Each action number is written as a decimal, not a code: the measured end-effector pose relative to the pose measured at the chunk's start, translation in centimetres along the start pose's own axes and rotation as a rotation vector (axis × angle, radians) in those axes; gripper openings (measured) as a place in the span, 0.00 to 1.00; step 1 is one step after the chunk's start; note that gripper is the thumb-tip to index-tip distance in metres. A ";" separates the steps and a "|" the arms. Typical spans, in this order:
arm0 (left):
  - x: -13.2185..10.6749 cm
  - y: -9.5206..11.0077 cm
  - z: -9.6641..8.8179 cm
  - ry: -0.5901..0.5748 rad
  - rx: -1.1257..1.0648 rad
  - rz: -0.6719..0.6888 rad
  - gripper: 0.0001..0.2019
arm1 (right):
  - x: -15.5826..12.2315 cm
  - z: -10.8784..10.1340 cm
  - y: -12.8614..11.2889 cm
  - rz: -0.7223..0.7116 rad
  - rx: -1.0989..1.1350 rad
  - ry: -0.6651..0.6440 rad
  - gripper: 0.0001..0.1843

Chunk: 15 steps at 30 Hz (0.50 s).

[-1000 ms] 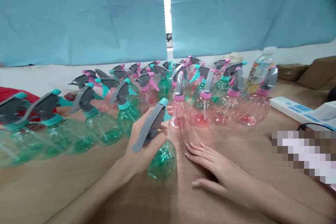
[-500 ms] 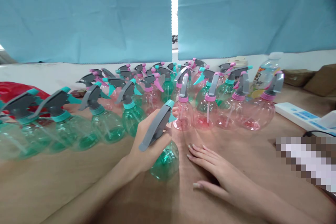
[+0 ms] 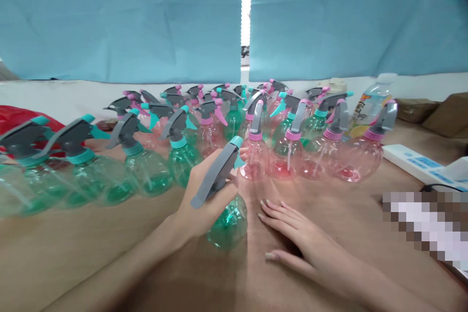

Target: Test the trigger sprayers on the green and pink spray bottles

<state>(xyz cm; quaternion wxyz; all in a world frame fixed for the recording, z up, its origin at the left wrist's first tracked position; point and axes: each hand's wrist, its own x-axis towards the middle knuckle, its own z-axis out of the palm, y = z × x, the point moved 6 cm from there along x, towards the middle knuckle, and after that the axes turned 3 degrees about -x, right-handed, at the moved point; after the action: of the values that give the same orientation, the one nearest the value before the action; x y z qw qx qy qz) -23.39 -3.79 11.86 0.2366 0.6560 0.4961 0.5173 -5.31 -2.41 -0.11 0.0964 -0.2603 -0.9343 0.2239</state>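
My left hand (image 3: 200, 200) is wrapped round the neck of a green spray bottle (image 3: 228, 226), below its grey trigger head with a teal nozzle. The bottle is upright, and part of it is hidden by my fingers. My right hand (image 3: 302, 234) rests palm down on the brown table (image 3: 146, 248), fingers stretched out and thumb apart, holding nothing. Beyond my left hand stands another green spray bottle (image 3: 185, 161). Just past my right fingertips is a pink spray bottle (image 3: 253, 158) with a grey head.
Several green spray bottles (image 3: 148, 173) line the left, and several pink ones (image 3: 356, 158) the right, with more behind. A drink bottle (image 3: 371, 102), a power strip (image 3: 420, 165) and brown packages (image 3: 449, 114) lie right. A red bag (image 3: 25, 129) is far left; blue curtains (image 3: 120, 19) hang behind.
The view has shifted very slightly. My left hand keeps its grip on the green spray bottle, and my right hand stays flat on the table.
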 end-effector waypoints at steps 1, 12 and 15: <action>0.0 0.0 0.0 -0.005 -0.001 0.000 0.06 | 0.0 -0.1 0.0 -0.003 0.007 0.004 0.35; -0.1 0.1 0.0 -0.004 -0.005 0.002 0.06 | 0.0 -0.2 -0.2 -0.013 0.018 0.012 0.33; -0.1 0.2 0.0 -0.007 -0.014 -0.015 0.06 | 0.0 -0.3 -0.2 -0.018 0.029 0.017 0.33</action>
<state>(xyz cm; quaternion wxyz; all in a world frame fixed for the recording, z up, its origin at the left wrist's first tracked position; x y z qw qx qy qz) -23.30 -3.91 11.93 0.2468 0.6524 0.4965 0.5167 -5.29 -2.52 0.22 0.1103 -0.2525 -0.9323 0.2343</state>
